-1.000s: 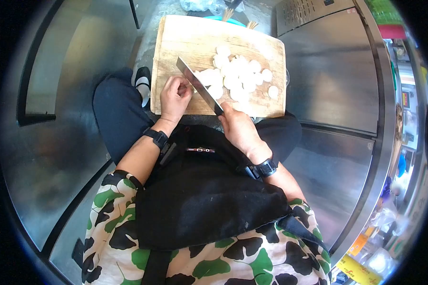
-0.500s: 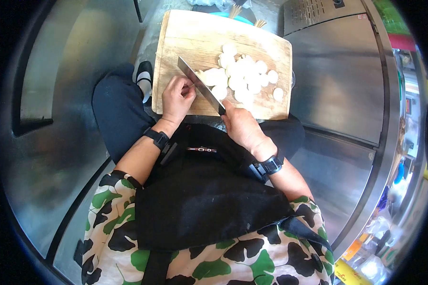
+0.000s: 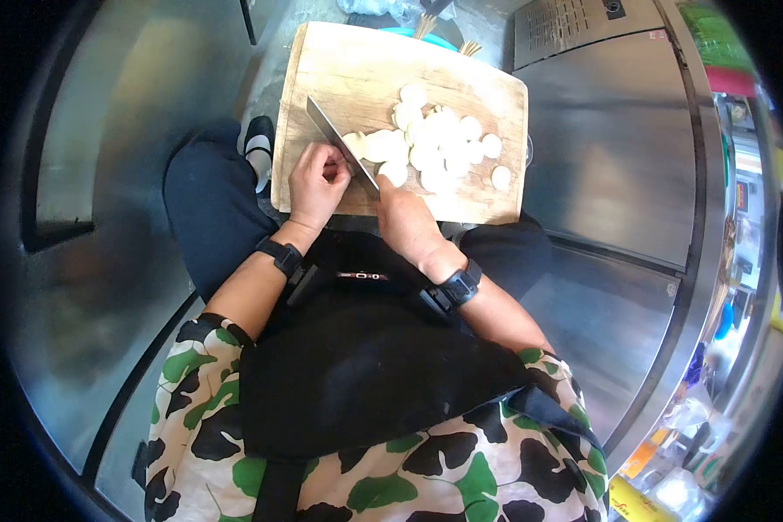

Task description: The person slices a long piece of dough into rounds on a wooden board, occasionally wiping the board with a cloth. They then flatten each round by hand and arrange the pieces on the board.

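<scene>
A wooden cutting board (image 3: pixel 339 65) carries several pale round slices (image 3: pixel 444 139), heaped at its middle and right. My right hand (image 3: pixel 406 228) is closed round the handle of a knife (image 3: pixel 339 143), whose broad blade slants up and to the left over the board. Just left of the blade, my left hand (image 3: pixel 317 187) has its fingers curled together close to the metal; what they hold, if anything, is hidden. A few slices lie against the blade's right side.
Steel cabinet doors (image 3: pixel 609 148) stand on the right, and a metal panel (image 3: pixel 122 113) on the left. A shoe (image 3: pixel 259 143) shows beside the board's left edge. Plastic bags (image 3: pixel 391 9) and a blue rim lie beyond it. Packages fill the far right.
The knife and my right hand have moved left, closer to my left hand, which has shifted slightly left. The board sits a little lower and further left in view.
</scene>
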{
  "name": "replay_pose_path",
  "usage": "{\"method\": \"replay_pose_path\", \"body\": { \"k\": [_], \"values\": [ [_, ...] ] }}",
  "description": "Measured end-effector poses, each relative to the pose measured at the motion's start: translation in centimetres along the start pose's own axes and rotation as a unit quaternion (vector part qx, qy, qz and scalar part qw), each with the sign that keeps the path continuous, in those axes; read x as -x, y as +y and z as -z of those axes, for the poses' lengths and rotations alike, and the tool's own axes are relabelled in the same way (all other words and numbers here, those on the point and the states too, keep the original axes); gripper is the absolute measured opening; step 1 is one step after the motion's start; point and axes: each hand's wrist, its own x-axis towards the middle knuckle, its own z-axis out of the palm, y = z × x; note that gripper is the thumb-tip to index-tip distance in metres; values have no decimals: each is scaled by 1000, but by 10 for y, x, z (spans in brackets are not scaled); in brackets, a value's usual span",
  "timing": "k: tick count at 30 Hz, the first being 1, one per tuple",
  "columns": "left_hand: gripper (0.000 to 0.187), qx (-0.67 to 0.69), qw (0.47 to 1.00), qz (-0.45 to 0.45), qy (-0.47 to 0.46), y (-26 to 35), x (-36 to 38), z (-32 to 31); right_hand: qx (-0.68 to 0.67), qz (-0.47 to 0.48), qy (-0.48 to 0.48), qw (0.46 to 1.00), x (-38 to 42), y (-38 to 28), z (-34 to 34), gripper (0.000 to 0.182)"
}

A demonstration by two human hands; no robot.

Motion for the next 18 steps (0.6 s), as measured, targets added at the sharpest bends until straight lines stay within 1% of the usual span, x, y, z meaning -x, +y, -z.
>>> {"method": "replay_pose_path", "body": {
  "k": [1, 3, 4, 6, 7, 8, 9, 12, 15, 16, 17, 18],
  "values": [
    [19, 0, 1000, 3, -5, 0, 0, 0, 5, 14, 16, 1000, -4, 3, -3, 25],
    [21, 0, 1000, 6, -16, 1, 1, 1, -69, 3, 7, 998, -11, 17, 1, 28],
    [22, -7, 999, -8, -30, 0, 2, 1, -104, 0, 2, 995, -11, 24, 5, 30],
    [22, -25, 997, -45, -50, -3, 5, 5, -240, -85, 37, 966, -2, 20, 20, 29],
    [22, -35, 996, -62, -59, -6, 6, 7, -308, -125, 50, 942, 4, 19, 28, 29],
    [21, -23, 996, -51, -74, -10, 7, 7, -378, -137, 40, 915, 12, 21, 40, 30],
    [21, -25, 994, -62, -82, -7, 5, 9, -434, -141, 44, 889, 16, 28, 47, 29],
    [20, -30, 989, -97, -106, 0, 6, 12, -578, -133, 61, 803, 29, 58, 62, 26],
    [29, -129, 967, -151, -157, 5, 5, 18, -685, -115, 81, 715, 49, 87, 72, 27],
    [21, -144, 963, -166, -157, 3, 3, 19, -715, -111, 88, 685, 53, 102, 69, 28],
    [19, -103, 974, -114, -170, -3, 0, 16, -745, -108, 94, 652, 59, 116, 67, 29],
    [18, -61, 980, -61, -182, -8, -3, 11, -760, -77, 95, 639, 68, 125, 67, 29]
  ]
}}
